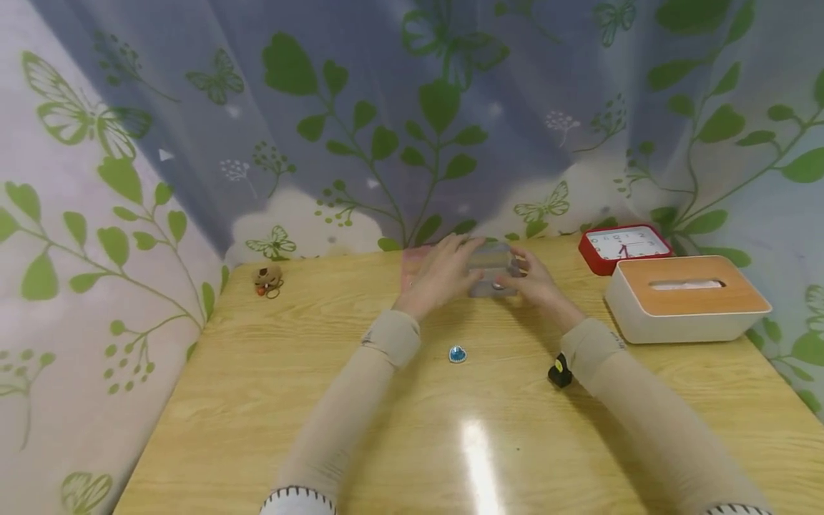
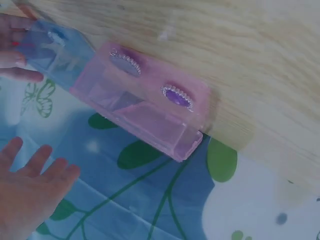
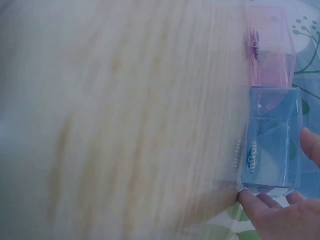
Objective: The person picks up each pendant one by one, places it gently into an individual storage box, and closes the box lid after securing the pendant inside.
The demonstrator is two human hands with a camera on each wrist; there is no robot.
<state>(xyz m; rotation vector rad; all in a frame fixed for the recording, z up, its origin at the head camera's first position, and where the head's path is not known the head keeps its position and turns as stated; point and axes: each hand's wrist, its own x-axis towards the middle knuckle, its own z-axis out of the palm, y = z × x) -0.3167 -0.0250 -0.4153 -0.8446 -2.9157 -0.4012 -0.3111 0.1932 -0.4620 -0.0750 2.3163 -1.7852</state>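
Two see-through plastic boxes stand end to end against the curtain: a pink box (image 2: pixel 150 90) and a blue box (image 3: pixel 272 145). Jewel-like stones in clear-bead settings, among them a purple one (image 2: pixel 177 96), sit on the pink box's side; one more (image 3: pixel 253 156) is on the blue box. My left hand (image 1: pixel 440 270) hovers by the boxes, fingers spread, holding nothing. Around the outer end of the blue box lies my right hand (image 1: pixel 537 282); its fingertips touch that end, its thumb looks apart from it. A blue heart-shaped gem (image 1: pixel 458 354) lies on the table nearer me.
At the right are a red-framed clock (image 1: pixel 627 243) and a white tissue box (image 1: pixel 689 322) with a wooden lid. A small brown trinket (image 1: pixel 267 277) with a cord lies at the far left. The leaf-patterned curtain (image 1: pixel 360 164) hangs along the table's (image 1: pixel 270 372) back edge.
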